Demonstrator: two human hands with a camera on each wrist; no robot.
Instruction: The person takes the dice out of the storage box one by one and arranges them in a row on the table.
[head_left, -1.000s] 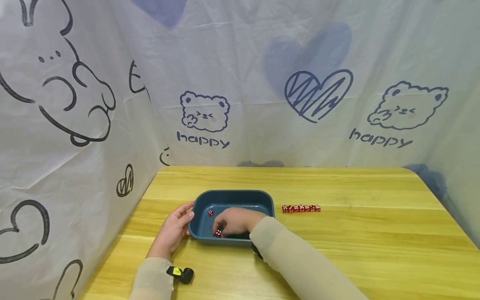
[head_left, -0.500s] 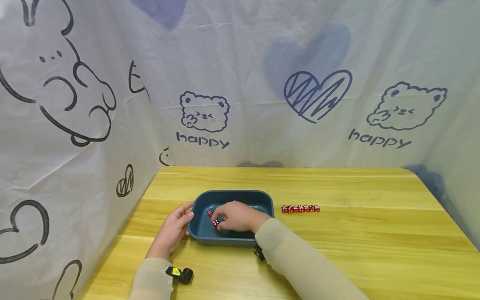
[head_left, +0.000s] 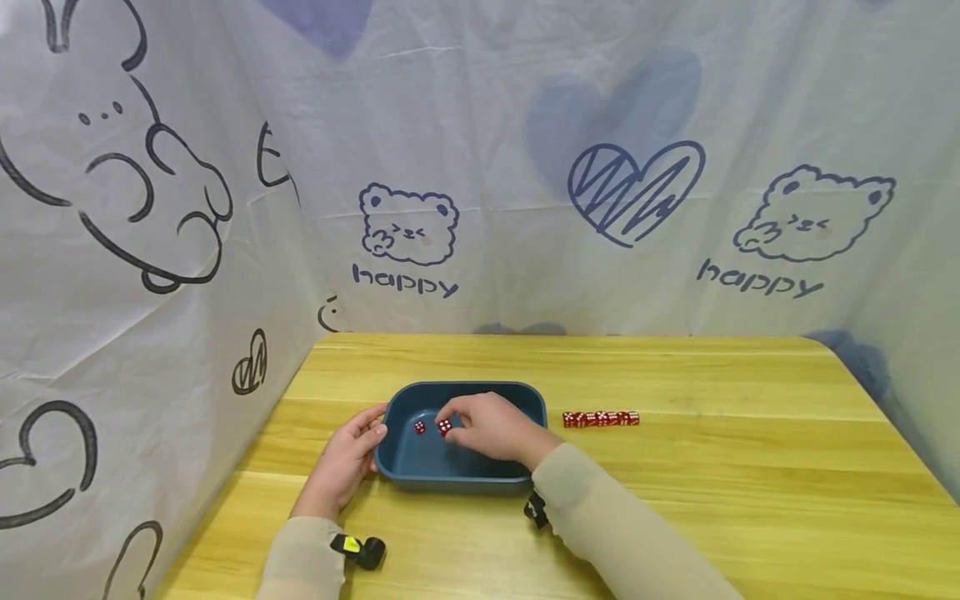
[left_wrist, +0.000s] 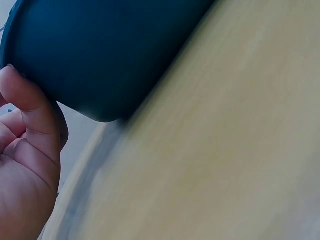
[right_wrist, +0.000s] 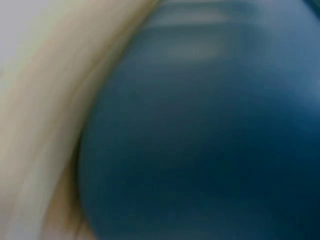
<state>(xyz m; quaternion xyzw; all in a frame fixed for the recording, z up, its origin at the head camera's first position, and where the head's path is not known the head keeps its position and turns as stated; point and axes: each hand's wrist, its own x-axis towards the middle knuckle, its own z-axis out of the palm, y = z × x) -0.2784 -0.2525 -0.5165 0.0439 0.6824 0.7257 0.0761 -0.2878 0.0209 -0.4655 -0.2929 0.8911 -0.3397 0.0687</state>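
A dark blue rectangular plastic box [head_left: 461,483] stands on the table, its outer wall [left_wrist: 110,55] large in the left wrist view. My left hand [head_left: 348,454] grips its left end, thumb at the rim. Over the inside of the box, my right hand [head_left: 495,429] pinches a red die [head_left: 445,427] with white dots between thumb and fingertips. Another red die [head_left: 419,427] lies on the box floor, just left of the pinched one. The right wrist view is blurred and shows the box wall [right_wrist: 200,125] but not the fingers.
To the right of the box, several red dice [head_left: 601,419] form a straight row on the yellow wood-grain table [head_left: 712,483]. White printed cloth [head_left: 517,192] hangs behind the table and at both sides. A small black camera [head_left: 360,550] is strapped to the left wrist.
My right hand has lifted the die from near the box's front wall and moved away from me and slightly right with it. The left hand, the box and the row stay put.
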